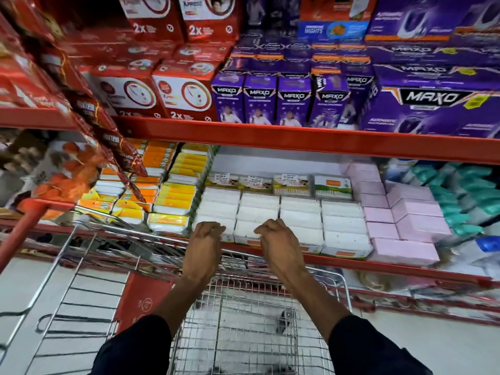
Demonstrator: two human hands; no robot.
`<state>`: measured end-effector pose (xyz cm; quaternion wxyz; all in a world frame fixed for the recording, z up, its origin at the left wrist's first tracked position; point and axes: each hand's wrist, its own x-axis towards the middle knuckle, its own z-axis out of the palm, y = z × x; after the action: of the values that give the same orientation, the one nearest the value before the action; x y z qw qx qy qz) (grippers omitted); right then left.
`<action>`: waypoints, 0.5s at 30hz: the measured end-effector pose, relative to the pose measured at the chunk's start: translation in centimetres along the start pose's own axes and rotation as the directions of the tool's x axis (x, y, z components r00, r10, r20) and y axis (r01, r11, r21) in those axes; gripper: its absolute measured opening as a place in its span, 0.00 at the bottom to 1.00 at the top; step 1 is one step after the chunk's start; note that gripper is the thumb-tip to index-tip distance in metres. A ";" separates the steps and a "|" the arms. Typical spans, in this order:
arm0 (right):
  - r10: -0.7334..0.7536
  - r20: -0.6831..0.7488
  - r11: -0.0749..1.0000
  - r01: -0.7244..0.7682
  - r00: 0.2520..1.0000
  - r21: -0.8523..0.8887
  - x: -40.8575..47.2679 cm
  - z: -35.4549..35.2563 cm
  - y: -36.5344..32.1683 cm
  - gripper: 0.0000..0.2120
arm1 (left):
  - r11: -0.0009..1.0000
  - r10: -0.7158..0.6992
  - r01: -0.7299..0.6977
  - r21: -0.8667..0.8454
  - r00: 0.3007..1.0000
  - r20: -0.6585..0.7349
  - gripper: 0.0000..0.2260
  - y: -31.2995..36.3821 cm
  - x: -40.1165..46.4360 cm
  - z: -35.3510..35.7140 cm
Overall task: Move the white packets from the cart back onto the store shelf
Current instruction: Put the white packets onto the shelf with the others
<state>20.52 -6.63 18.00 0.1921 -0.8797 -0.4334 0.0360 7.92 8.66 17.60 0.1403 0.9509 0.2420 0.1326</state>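
Both hands, your left hand (207, 239) and right hand (273, 236), rest curled and empty on the front white packets (300, 220). Press them flush behind the shelf (405, 262) lip, rows aligned.

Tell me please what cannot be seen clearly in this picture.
- Head view: what the left hand and right hand hold; their backs cover the fingers.
- White packets: print too small.
- Cart contents: blurred.
- Right shelf end: motion blur.

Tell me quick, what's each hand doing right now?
Left hand: fingers curled at the white packets, grip cannot be told.
Right hand: the same.
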 end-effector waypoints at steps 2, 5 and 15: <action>0.011 0.003 1.000 -0.011 1.000 -0.011 0.0 0.1 -0.1 0.24 | 1.000 0.012 -0.012 -0.015 1.000 0.000 0.15 -0.4 0.0 0.2; -0.002 -0.028 1.000 0.001 1.000 -0.020 -0.5 0.4 -0.3 0.24 | 0.999 0.046 -0.046 -0.027 0.999 0.000 0.15 -0.9 -0.2 0.4; -0.130 0.086 0.982 0.140 0.988 -0.123 -3.3 3.7 -0.2 0.28 | 0.978 0.195 -0.203 0.052 0.972 0.129 0.26 -3.3 -2.7 1.8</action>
<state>17.52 -7.93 14.30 0.1199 -0.8567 -0.5008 0.0291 4.87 9.73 14.33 0.1102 0.9807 0.1405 0.0792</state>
